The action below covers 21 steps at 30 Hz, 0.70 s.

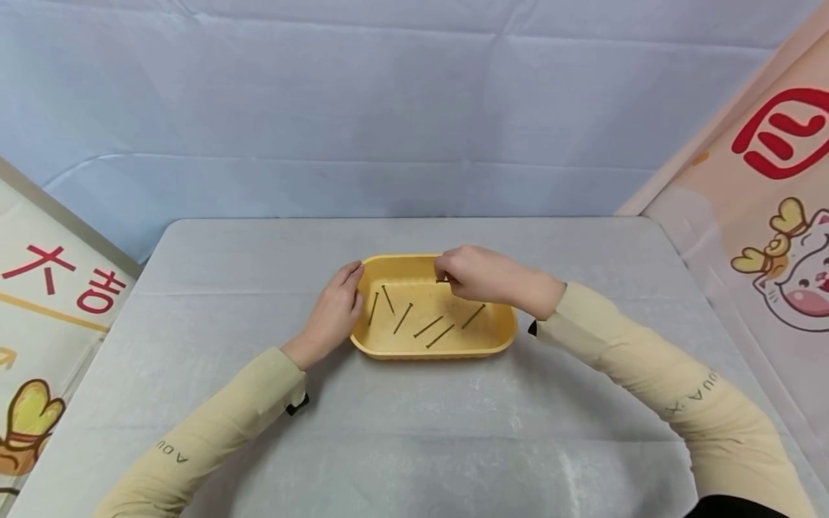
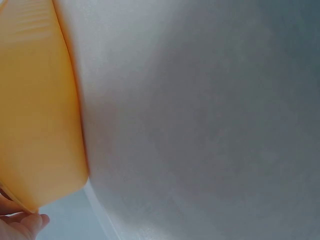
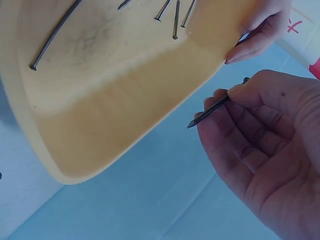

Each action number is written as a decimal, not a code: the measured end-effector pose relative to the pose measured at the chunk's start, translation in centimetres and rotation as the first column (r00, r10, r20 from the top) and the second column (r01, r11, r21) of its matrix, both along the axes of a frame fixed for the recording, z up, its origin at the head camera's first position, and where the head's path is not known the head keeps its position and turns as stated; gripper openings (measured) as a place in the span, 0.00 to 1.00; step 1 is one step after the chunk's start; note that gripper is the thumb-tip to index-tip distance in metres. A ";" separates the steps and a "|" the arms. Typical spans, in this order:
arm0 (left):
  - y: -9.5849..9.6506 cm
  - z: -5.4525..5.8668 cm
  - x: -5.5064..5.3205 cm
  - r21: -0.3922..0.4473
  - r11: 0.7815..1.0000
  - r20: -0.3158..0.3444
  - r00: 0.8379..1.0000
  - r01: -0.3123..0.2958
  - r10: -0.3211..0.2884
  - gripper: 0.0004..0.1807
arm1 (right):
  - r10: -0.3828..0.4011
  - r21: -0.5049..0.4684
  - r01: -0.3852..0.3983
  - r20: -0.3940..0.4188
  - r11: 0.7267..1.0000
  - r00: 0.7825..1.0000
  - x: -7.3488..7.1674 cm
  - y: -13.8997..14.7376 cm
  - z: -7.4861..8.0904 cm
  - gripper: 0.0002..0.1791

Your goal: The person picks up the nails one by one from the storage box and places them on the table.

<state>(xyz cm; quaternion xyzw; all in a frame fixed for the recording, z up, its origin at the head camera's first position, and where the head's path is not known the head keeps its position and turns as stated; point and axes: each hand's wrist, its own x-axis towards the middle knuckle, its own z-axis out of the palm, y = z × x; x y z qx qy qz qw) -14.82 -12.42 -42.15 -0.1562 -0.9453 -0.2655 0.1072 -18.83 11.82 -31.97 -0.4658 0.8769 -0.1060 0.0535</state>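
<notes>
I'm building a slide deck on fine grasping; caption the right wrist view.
The right hand pinches a nail, with more nails lying in the yellow tray.

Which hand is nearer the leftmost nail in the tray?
Left. The left hand grips the tray just left of the leftmost nail; the right hand is farther right, toward the back, pinching another nail.

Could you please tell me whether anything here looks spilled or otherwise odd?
Nothing looks spilled: the loose nails lie inside the yellow tray. The one oddity I notice is the dark smudges on the tray's floor, in the right-wrist view, which stand out against the otherwise plain yellow.
</notes>
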 end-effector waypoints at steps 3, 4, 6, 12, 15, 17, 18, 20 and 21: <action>0.0 0.0 0.0 -0.002 1.000 0.003 1.000 -0.001 0.001 0.24 | -0.002 -0.015 0.002 0.003 1.000 1.000 0.0 0.3 -0.1 0.13; 0.0 0.0 0.0 0.000 1.000 0.002 1.000 -0.002 0.002 0.24 | -0.002 -0.022 0.002 0.005 1.000 1.000 0.0 0.4 -0.2 0.13; 0.0 0.0 0.0 0.001 1.000 -0.001 1.000 -0.002 0.002 0.24 | -0.002 -0.038 0.003 0.020 0.999 1.000 -0.1 0.6 -0.2 0.13; 0.0 0.0 0.0 -0.001 1.000 -0.008 1.000 0.000 0.000 0.24 | -0.032 -0.076 0.038 0.081 0.996 0.996 -0.3 1.3 -0.3 0.11; 0.0 0.0 0.0 0.000 1.000 -0.010 1.000 0.002 -0.002 0.24 | -0.051 -0.103 0.061 0.097 0.993 0.994 -0.4 1.7 -0.5 0.10; 0.0 0.0 0.0 0.001 1.000 -0.008 1.000 0.002 -0.002 0.24 | -0.061 -0.118 0.074 0.105 0.990 0.993 -0.4 1.9 -0.5 0.10; 0.0 0.0 0.0 0.002 1.000 -0.005 1.000 0.003 -0.003 0.24 | -0.066 -0.126 0.080 0.109 0.989 0.992 -0.4 2.0 -0.4 0.10; 0.1 0.1 0.0 0.003 1.000 -0.001 1.000 0.003 -0.003 0.24 | -0.074 -0.137 0.090 0.113 0.986 0.991 -0.5 2.2 -0.4 0.10; 0.1 0.1 0.0 0.004 1.000 0.000 1.000 0.003 -0.003 0.24 | -0.076 -0.141 0.092 0.114 0.986 0.991 -0.5 2.3 -0.5 0.10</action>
